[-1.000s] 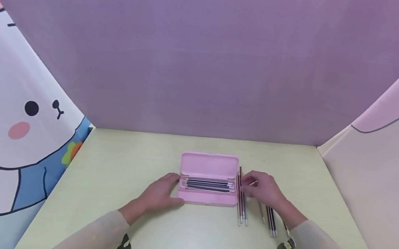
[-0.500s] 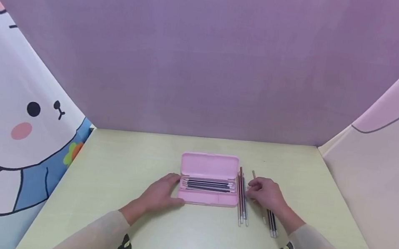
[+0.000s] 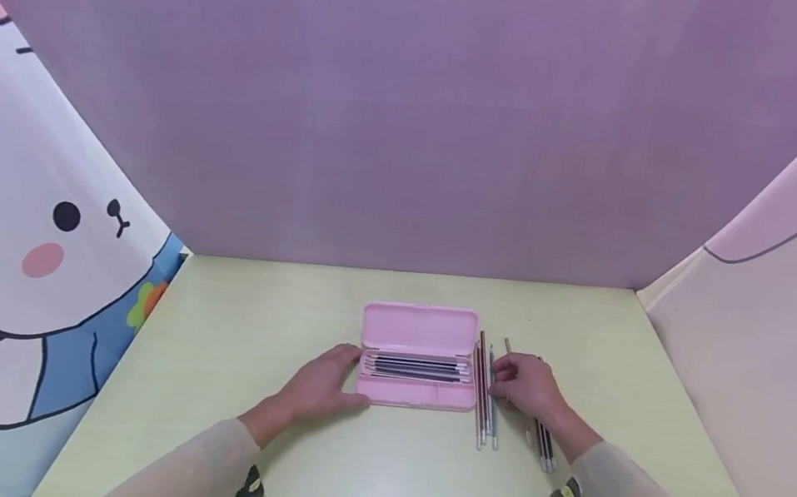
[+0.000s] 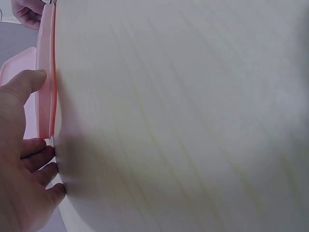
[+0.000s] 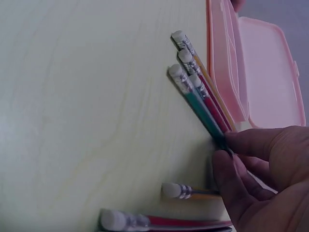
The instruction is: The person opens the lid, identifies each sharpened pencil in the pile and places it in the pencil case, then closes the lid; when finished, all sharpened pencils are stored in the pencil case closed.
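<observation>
A pink pencil case [image 3: 417,396] lies with its lid raised, and several dark pencils [image 3: 416,367] sit in its tray. My left hand [image 3: 320,381] holds the case at its left end, the thumb round the front corner and the fingers against the end wall. Between thumb and forefinger my right hand [image 3: 527,386] pinches a green pencil [image 5: 200,111] with a white eraser. That pencil lies close beside red pencils [image 5: 212,104] and a yellow pencil [image 5: 205,72] along the case's right end. My right hand partly hides its far part.
More pencils [image 3: 545,446] with dark barrels lie under and right of my right hand. A single light-wood pencil [image 3: 507,345] shows beyond the fingers. A purple wall [image 3: 425,160] rises behind the table [image 3: 375,481], with printed cloth panels at both sides.
My right hand has drawn back from the case's right end, letting a light-wood pencil show, then shifted slightly left to the green pencil. The left hand and case stay put.
</observation>
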`<state>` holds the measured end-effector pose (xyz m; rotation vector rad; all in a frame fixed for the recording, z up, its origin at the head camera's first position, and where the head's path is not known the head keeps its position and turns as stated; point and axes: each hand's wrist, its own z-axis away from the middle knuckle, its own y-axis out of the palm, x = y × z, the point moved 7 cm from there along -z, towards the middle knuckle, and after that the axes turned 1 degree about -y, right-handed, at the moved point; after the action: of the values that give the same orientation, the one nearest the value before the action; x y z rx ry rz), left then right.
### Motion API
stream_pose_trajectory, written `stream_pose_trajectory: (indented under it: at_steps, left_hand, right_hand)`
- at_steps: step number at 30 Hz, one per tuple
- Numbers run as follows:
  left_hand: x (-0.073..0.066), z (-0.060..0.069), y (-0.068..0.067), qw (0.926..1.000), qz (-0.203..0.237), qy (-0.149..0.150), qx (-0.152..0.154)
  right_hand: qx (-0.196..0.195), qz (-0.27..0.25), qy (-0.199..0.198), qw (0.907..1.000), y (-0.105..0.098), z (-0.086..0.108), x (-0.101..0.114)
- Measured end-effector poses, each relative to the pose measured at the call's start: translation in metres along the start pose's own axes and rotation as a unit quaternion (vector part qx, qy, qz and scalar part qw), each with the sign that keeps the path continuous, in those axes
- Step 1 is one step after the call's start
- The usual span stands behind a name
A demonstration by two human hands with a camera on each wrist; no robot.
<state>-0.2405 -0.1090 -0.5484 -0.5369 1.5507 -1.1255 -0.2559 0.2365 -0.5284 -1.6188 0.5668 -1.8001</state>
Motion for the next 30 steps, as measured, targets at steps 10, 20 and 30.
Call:
stream_pose_trajectory:
  at_steps: [10,20,30]
  left_hand:
    - [-0.0013,-0.0022,-0.0001,1.0000,-0.002,0.004,-0.001]
    - [-0.0006,-0.0020,-0.0004,1.0000,-0.002,0.003,0.001]
    - [0.0003,-0.0013,0.0005,1.0000,-0.004,0.002,0.002]
  right_hand:
    - [-0.020,0.015,0.023,0.9994,0.0017,-0.0028,0.0032]
    - [-0.027,-0.005,0.033,0.9991,0.0026,-0.0012,-0.0011]
    - [-0.040,-0.003,0.042,0.9983,-0.0010,0.0011,-0.0043]
